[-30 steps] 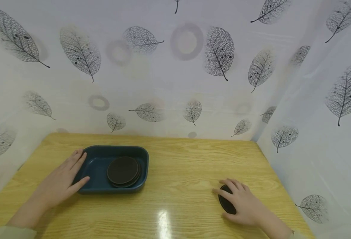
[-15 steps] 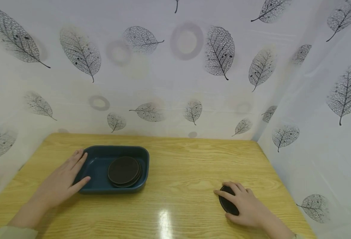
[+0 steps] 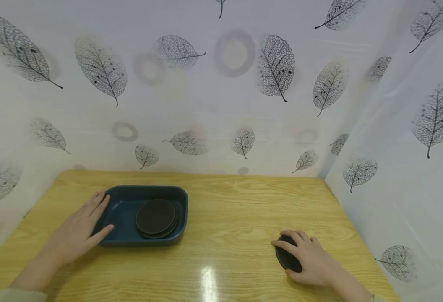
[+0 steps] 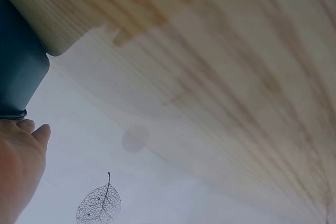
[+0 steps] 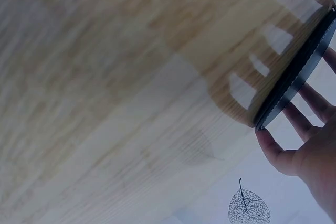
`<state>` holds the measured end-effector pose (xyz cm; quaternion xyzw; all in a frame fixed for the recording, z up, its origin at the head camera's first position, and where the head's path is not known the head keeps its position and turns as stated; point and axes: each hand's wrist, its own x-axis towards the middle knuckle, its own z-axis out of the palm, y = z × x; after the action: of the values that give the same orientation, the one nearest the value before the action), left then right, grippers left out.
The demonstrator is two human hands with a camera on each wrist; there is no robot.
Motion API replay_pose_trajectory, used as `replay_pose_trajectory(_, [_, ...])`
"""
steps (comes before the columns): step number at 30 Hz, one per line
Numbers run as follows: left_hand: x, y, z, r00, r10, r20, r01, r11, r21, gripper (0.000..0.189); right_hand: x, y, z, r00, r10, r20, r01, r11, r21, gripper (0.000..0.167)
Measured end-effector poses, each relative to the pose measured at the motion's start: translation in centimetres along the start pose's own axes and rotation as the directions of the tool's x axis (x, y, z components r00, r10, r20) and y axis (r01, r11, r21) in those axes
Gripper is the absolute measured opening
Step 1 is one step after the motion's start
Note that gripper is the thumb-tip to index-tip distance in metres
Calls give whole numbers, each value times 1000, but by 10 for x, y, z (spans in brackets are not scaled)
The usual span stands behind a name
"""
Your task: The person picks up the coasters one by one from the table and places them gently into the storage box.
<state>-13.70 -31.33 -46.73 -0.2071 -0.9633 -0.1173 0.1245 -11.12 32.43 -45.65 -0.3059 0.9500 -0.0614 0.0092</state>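
Observation:
My left hand rests at the left end of a dark blue rectangular tray. Its fingers lie straight along the rim, and the thumb reaches over the near-left corner. In the left wrist view, fingertips touch the tray wall. A small stack of round black coasters lies in the tray's right half. Over on the right, my right hand grips another black round coaster on the table. The right wrist view shows fingers spread against the stitched edge of this coaster.
The wood-grain table is glossy, with a bright reflection near its front. Bare tabletop lies between the tray and the right hand. A white sheet with leaf prints stands behind the table and along both sides.
My right hand has shifted slightly right, and its fingers have drawn in around the coaster. The left hand, tray and stacked coasters stay where they were.

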Motion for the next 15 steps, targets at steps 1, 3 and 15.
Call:
replay_pose_trajectory(1, [0,0,0,1000,1,-1,-1,1000,1,87,0,0,0,1000,-1,-2,1,1000,-1,74])
replay_pose_trajectory(3, [0,0,1,1000,1,-1,-1,1000,0,87,1,1,0,1000,-1,1,1,1000,3,75])
replay_pose_trajectory(15, [0,-1,1,1000,-11,8,11,1000,-3,87,19,4,-4,1000,-18,-4,18,999,-30,73])
